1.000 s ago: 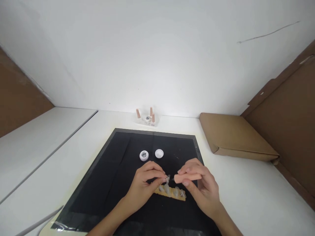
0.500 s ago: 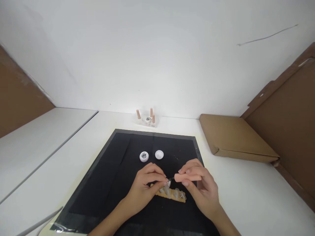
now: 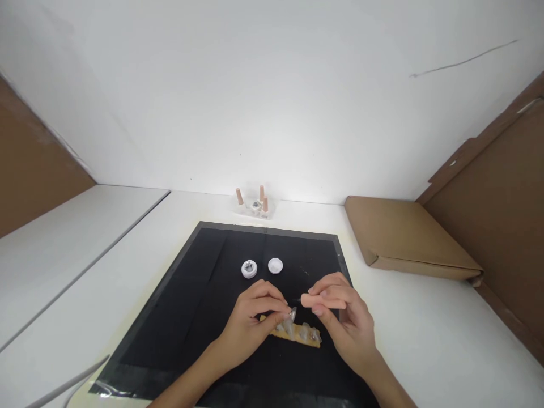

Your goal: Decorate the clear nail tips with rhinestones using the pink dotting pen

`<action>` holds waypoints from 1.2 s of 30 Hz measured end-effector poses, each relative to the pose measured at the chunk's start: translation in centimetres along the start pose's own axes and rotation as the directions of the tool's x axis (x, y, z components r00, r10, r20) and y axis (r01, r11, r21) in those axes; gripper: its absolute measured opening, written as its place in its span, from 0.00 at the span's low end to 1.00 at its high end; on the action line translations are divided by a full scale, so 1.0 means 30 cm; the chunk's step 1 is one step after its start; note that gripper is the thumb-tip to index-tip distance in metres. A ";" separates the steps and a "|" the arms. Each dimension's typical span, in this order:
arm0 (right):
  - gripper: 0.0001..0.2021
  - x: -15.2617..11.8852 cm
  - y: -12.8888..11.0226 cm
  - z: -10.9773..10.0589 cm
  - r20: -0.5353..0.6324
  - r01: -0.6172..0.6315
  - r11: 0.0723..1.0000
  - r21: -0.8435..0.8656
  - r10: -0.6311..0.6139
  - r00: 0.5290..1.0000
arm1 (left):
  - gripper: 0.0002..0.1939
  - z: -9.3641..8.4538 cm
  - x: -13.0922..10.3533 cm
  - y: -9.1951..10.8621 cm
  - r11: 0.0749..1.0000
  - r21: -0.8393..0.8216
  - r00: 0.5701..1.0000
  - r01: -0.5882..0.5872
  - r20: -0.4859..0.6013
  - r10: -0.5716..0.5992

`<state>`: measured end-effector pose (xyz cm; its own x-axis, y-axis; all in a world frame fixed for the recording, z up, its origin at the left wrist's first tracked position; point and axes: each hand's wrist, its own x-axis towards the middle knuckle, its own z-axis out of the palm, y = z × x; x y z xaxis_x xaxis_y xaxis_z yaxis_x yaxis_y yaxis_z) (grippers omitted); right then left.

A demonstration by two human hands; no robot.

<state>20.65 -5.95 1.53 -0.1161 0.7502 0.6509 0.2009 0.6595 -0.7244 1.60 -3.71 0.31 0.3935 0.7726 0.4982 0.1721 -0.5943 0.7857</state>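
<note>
Between its thumb and fingers, my left hand [image 3: 251,317] pinches a small clear false nail tip [image 3: 293,313]. My right hand [image 3: 349,323] grips a nail polish brush [image 3: 322,301] by its peach handle, with the thin dark bristle end facing left toward the nail tip. A small gap separates brush and nail tip. Below both hands lies a yellowish strip [image 3: 300,339] bearing several clear nail tips; my left fingers cover its left end.
A dark mat [image 3: 204,294] lies under the hands. On it are a white open jar [image 3: 249,269] and its white lid [image 3: 275,266]. Behind stands a clear holder [image 3: 249,212] with peach-capped bottles. A flat cardboard box [image 3: 408,238] is at right, and a white wall [image 3: 272,102] rises behind.
The brush in my right hand has moved slightly up and away from the nail tip, so its bristles no longer touch it. My left hand keeps nearly the same place.
</note>
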 end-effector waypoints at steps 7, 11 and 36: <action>0.09 0.004 -0.022 -0.006 0.094 -0.051 0.996 0.067 0.045 0.995 | 0.05 0.002 0.004 -0.002 1.000 -0.015 1.000 0.019 -0.001 -0.019; 0.11 0.004 -0.013 -0.001 0.072 -0.054 0.998 -0.019 0.056 0.996 | 0.05 0.003 0.003 0.005 1.000 -0.026 1.000 0.009 0.006 -0.009; 0.07 0.004 -0.016 0.000 0.004 -0.067 0.997 0.050 0.067 0.998 | 0.05 0.002 0.004 0.007 1.000 0.001 1.000 -0.002 0.019 0.002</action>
<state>20.55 -6.19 1.97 -0.1063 0.7926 0.6003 0.1596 0.6095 -0.7765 1.72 -3.76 0.52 0.4107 0.7671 0.4928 0.1722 -0.5960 0.7843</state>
